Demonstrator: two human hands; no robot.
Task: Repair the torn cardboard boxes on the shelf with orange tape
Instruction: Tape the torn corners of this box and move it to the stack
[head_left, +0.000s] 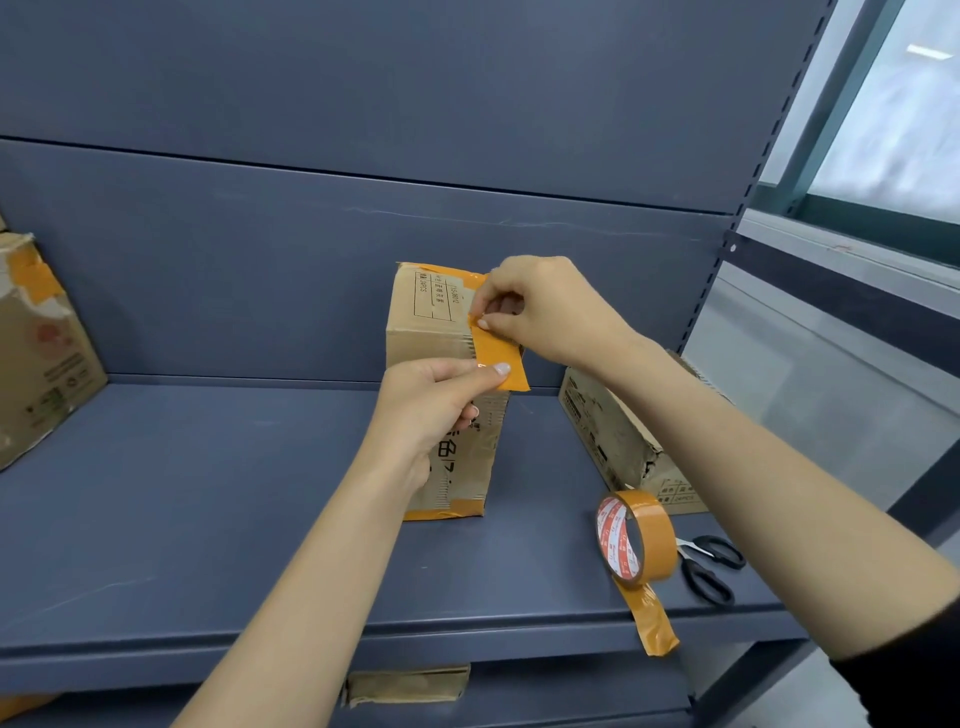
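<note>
- The shelf carries three cardboard boxes: left box already taped, right box apparently still torn
- Middle box, upright, has tape at top and base; a fresh strip is going on
- Tape roll stands near the front edge
- Left hand pinches the strip's lower end, right hand its top against the box
</note>
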